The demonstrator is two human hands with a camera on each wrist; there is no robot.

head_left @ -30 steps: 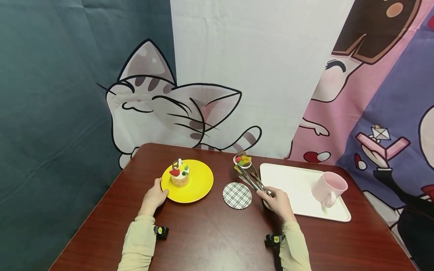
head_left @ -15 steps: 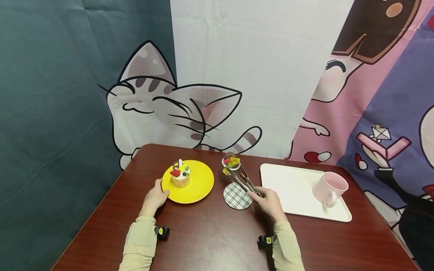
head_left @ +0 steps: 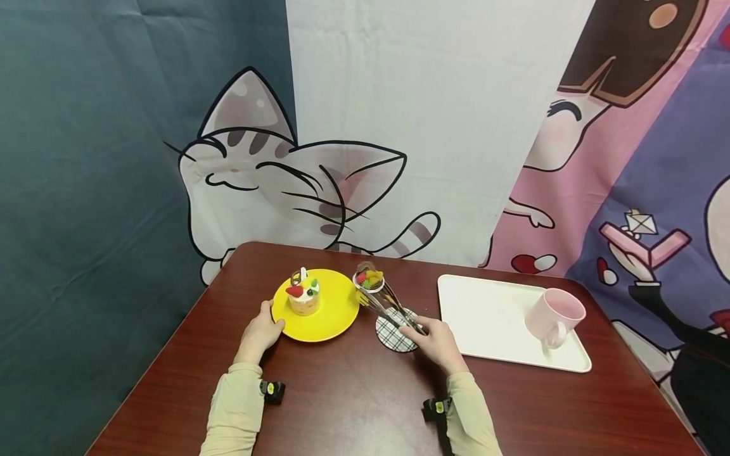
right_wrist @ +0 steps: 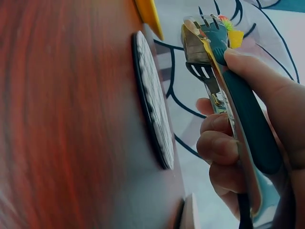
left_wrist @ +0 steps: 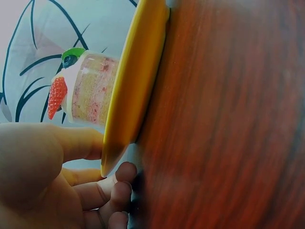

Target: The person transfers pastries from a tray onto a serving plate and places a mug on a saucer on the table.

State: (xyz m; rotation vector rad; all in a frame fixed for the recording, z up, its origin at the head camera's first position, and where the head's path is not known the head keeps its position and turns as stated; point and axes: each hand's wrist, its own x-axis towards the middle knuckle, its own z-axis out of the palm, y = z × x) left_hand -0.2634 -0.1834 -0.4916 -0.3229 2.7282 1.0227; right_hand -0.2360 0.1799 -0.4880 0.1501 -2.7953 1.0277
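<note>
My left hand [head_left: 259,332] holds the left rim of a yellow plate [head_left: 336,310], thumb over the edge and fingers beneath it. On the plate's left half stands a small cake cup [head_left: 304,304] topped with a strawberry, a blueberry and a green leaf. My right hand [head_left: 438,345] grips food tongs [right_wrist: 250,121] with slotted ends, thumb along one arm and fingers curled round the other. Between the tong ends is a second dessert cup [head_left: 369,280] with red, green and yellow fruit, held up beside the plate's right rim. A checked round coaster [head_left: 391,341] lies below the tongs.
A white tray [head_left: 485,316] lies to the right, with a pink mug [head_left: 550,316] standing on its right end. Everything is on a dark red-brown wooden table [head_left: 353,399]. A cartoon-printed cloth [head_left: 353,95] hangs behind the table's far edge.
My right hand has moved left with the tongs and the dessert cup, from beside the tray, across the coaster, to the plate's right rim. My left hand stays at the plate.
</note>
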